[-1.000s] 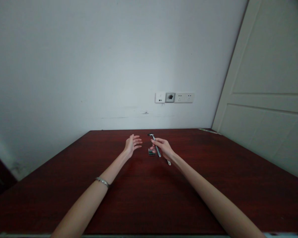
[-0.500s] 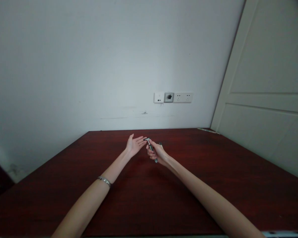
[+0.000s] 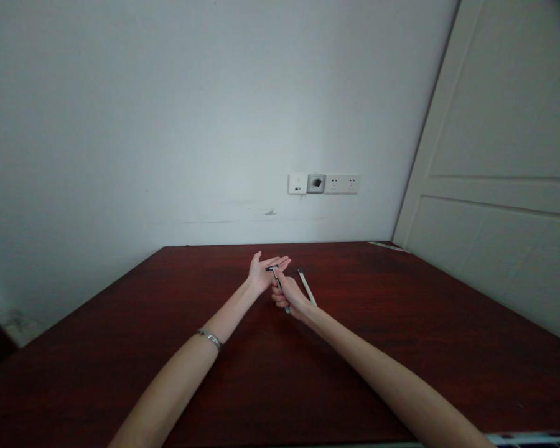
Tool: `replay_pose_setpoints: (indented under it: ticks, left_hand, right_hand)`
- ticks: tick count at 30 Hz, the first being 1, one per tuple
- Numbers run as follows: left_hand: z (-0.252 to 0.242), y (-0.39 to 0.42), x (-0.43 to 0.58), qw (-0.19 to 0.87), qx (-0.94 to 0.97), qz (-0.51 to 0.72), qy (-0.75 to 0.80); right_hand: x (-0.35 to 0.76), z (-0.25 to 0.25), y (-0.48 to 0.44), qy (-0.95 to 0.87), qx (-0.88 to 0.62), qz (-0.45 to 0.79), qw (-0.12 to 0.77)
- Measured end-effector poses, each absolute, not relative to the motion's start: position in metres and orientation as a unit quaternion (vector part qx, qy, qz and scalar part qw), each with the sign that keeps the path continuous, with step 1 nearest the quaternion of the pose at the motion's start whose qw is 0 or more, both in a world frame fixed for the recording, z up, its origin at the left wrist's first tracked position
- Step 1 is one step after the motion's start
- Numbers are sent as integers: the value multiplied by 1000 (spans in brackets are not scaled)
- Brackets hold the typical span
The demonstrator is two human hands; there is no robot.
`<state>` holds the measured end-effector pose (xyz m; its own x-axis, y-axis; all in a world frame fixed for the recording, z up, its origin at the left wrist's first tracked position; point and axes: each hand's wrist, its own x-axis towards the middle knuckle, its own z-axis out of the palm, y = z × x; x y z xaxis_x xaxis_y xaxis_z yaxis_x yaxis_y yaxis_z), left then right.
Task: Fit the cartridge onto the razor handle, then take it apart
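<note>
My right hand (image 3: 288, 294) is wrapped round the handle of a razor (image 3: 272, 268), whose dark T-shaped head points up and to the left. That head lies over the palm of my left hand (image 3: 258, 278); whether it touches the skin I cannot tell. My left hand is open, palm up, with its fingers stretched out to the right. Just right of my right hand, a slim pale stick with a dark end (image 3: 307, 286) rests on the table, its near end partly hidden by my wrist.
A dark red wooden table (image 3: 242, 386) spreads out beneath both arms. Behind it rises a white wall with a row of sockets (image 3: 343, 183). A pale panelled door (image 3: 504, 236) borders the right side. A flat narrow strip (image 3: 388, 246) lies at the far right corner.
My left hand has moved right, so the razor's head is now over its palm instead of by the fingertips. My right hand has shifted slightly left and down, uncovering more of the pale stick.
</note>
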<state>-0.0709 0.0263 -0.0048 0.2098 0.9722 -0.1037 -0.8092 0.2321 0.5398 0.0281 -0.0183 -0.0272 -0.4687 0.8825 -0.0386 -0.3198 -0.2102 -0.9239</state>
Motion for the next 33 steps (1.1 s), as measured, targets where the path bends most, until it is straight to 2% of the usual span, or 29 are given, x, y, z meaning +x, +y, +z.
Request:
replay_pose_setpoints:
  ticks: [33]
  left_hand:
    - [-11, 27, -69, 762, 197, 583, 201]
  right_hand:
    - [27, -35, -12, -489, -341, 669, 444]
